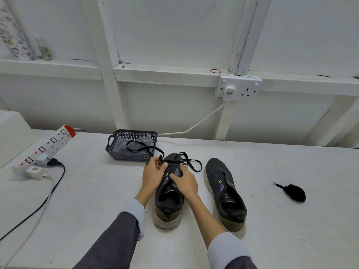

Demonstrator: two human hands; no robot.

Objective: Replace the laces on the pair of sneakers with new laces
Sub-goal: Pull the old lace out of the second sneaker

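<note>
Two dark grey sneakers with pale soles stand on the white table, toes away from me. On the left sneaker [168, 202], a black lace [191, 165] crosses the toe-end eyelets and loops out over the table and toward the basket. My left hand [153, 174] pinches the lace end by the upper left eyelets. My right hand [185, 180] grips the right side of the same sneaker's upper. The right sneaker [225, 193] stands apart with bare eyelets and no lace. A bundle of black lace [293, 192] lies at the far right.
A dark grey plastic basket [116, 150] with a clear bag inside stands behind the left sneaker. A white power strip [48, 146] with plugs and a black cable [38, 206] occupies the table's left. A wall socket [239, 88] and its white cord are at the back.
</note>
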